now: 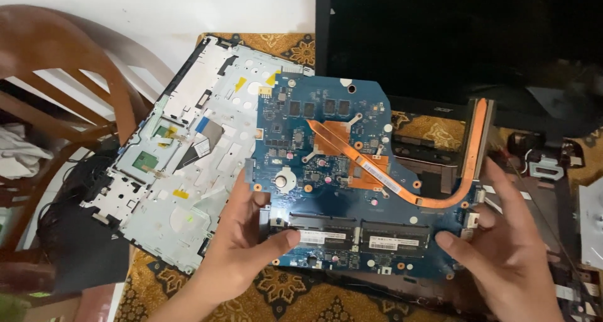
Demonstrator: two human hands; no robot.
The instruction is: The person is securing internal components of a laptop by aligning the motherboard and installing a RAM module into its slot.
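- The left hand (242, 246) is sitting closest to the viewer, coming up from the bottom edge, its thumb pressing down on the near left part of a blue circuit board (326, 190) and its fingers curling under the board's left edge, so it is gripping the board.
- The right hand (512, 246) is gripping the same board from the other side, its thumb lying on the near right corner and its fingers stretching up along the right edge.
- The circuit board is being held between both hands, roughly flat, above the middle of the bench (276, 290), which is wearing a brown and gold patterned cloth.
- A copper pipe (402, 187) is running slantwise across the board and curving up to a finned block (480, 136) at the upper right.
- Two memory sticks (358, 239) are lying side by side along the board's near edge, between the two thumbs.
- A grey metal laptop shell (188, 158) is lying to the left, partly under the board.
- A black laptop screen (452, 39) is standing behind the board.
- A wooden chair (69, 64) is standing at the far left, beside the bench.
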